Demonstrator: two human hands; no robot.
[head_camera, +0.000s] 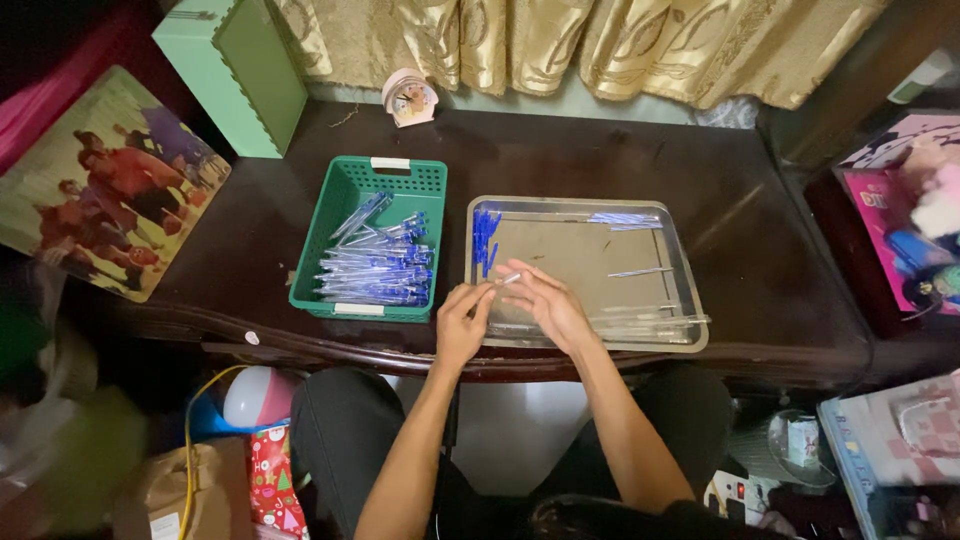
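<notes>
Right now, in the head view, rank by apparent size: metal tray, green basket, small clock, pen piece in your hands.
1. Metal tray
2. Green basket
3. Small clock
4. Pen piece, held between left hand and right hand

A pale green box (235, 70) stands left of and behind the green basket (375, 240). Below the basket, a red patterned package (272, 480). Far right, a pink carton (885, 235), perhaps a toy box.

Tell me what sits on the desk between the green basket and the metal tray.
Nothing: in the head view a narrow strip of bare dark desk separates the green basket from the metal tray. The left hand lies at its near end.
</notes>
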